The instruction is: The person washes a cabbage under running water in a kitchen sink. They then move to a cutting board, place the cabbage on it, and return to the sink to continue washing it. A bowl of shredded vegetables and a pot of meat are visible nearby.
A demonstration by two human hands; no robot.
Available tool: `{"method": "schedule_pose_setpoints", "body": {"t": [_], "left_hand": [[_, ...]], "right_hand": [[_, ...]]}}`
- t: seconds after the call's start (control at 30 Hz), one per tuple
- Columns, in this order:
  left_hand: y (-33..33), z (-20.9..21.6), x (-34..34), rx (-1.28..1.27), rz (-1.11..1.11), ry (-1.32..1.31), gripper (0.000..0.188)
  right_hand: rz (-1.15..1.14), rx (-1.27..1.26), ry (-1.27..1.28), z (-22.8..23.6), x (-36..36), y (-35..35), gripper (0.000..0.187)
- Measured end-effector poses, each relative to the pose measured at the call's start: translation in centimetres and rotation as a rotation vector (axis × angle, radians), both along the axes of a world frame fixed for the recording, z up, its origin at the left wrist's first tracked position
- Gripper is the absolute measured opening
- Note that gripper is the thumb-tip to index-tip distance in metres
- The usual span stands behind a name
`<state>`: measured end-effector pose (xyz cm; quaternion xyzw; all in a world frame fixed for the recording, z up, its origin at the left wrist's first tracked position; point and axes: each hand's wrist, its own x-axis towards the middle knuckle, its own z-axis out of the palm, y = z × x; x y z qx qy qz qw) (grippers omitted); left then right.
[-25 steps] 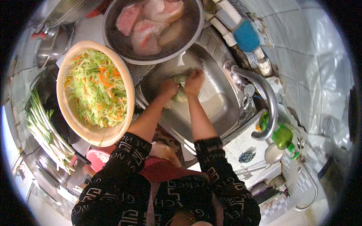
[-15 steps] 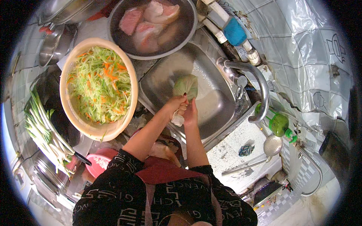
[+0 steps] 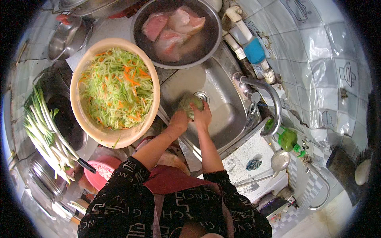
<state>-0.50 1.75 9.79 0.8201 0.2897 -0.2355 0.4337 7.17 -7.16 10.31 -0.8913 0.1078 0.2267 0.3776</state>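
Over the steel sink (image 3: 224,119), both hands grip a thin, wet cloth bag (image 3: 190,102) bulging with something pale green, like shredded vegetable. My left hand (image 3: 179,119) closes round its near left end, with most of the fingers hidden. My right hand (image 3: 201,114) wraps the bag's right side, fingers pressed into it. Left of the sink, a peach plastic colander (image 3: 75,97) holds shredded green vegetable (image 3: 111,89) with orange strips. Beyond the sink, a wide metal basin (image 3: 217,33) contains large pieces of raw meat (image 3: 185,22) in water.
A curved faucet (image 3: 274,99) arches over the sink's right side. Right of it are a green bottle (image 3: 289,139) and a perforated ladle (image 3: 279,161). Spring onions (image 3: 47,135) lie at far left, near a pink bowl (image 3: 93,178) and a black-handled utensil (image 3: 86,165).
My hands have shifted from a twisting hold at the bag's gathered neck to pressing round its body. The right hand has moved up onto the bulge. The whole view has tilted slightly.
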Motion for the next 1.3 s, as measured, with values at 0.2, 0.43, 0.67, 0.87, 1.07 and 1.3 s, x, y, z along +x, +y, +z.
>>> {"method": "schedule_pose_setpoints", "body": {"t": [0.2,0.43,0.67,0.87,1.07,1.3], "left_hand": [[1.0,-3.6,1.8,-0.039,-0.007,-0.06,0.028],[1.2,-9.2,1.2,-0.046,0.196,-0.017,0.024],[0.4,-9.7,2.0,-0.042,0.206,0.144,0.022],[0.6,-10.1,2.5,-0.106,0.267,0.204,0.025],[0.4,-10.9,3.3,-0.209,0.551,0.258,0.034],[3.0,-6.1,6.0,-0.241,0.517,0.118,0.031]], "right_hand": [[0.329,-0.551,-0.095,-2.6,3.4,2.2,0.068],[0.489,-0.303,-0.431,-7.5,2.5,5.5,0.04],[0.552,-0.469,-0.381,-7.1,3.5,6.3,0.024],[0.576,-0.443,-0.427,-8.1,4.1,6.4,0.04],[0.516,-0.415,-0.353,-9.0,5.1,7.1,0.05],[0.568,-0.367,-0.344,-7.9,6.1,7.6,0.06]]}}
